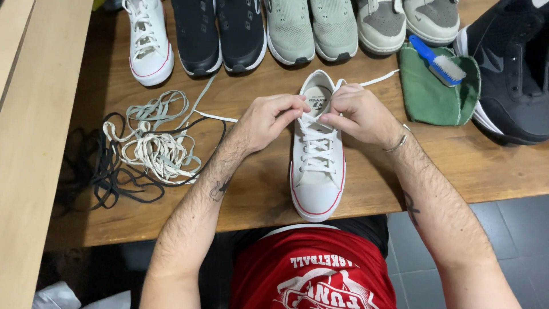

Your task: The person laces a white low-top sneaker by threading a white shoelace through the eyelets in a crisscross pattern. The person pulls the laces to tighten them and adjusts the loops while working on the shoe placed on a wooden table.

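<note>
Both hands lace a white sneaker (317, 166).
Its long axis runs front-to-back on the wooden table (257, 189), toe toward the person; left hand (269, 120) and right hand (357, 114) each pinch the white lace (314, 137) closed-fingered.

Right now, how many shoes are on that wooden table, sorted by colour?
White canvas sneakers: 2, one in the back row, one under both hands
Black knit shoes: 2
Pale green mesh shoes: 2
Grey-and-cream strap shoes: 2
Big black sneaker at the right edge: 1
Total: 9
</note>
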